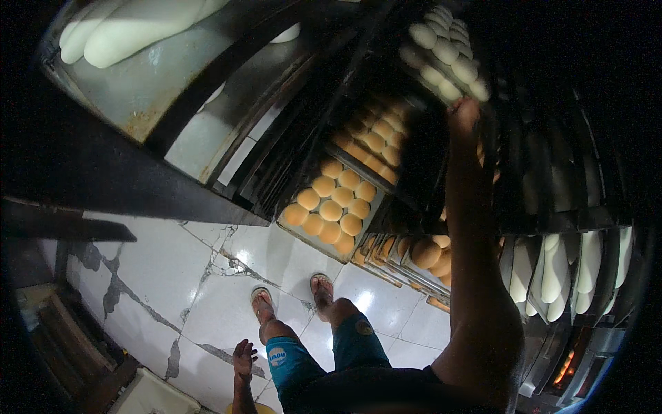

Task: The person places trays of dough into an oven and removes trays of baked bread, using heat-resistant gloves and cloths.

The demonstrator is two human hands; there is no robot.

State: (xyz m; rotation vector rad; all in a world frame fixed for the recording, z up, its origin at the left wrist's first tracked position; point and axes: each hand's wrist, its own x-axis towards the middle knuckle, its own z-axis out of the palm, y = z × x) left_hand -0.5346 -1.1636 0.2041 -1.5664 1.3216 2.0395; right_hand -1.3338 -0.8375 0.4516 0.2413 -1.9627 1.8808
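Observation:
My right arm reaches up to a tray of pale dough balls (pixel 445 52) at the top right, and my right hand (pixel 463 109) is closed on its near edge. Low at the lower centre, my left hand (pixel 244 357) hangs beside my legs with fingers apart and nothing in it. Below and left of the raised tray, a tray of golden round buns (pixel 327 204) sits on a dark rack, with a second tray of buns (pixel 372 139) behind it, partly in shadow.
Trays of long pale dough (pixel 124 31) fill the upper left, and more (pixel 553 272) stand at the right. Stacked bun trays (pixel 426 254) are low beside my arm. Cracked white floor tiles (pixel 158 276) lie underfoot. A glowing oven opening (pixel 567 366) is at lower right, wooden boxes (pixel 65 338) at lower left.

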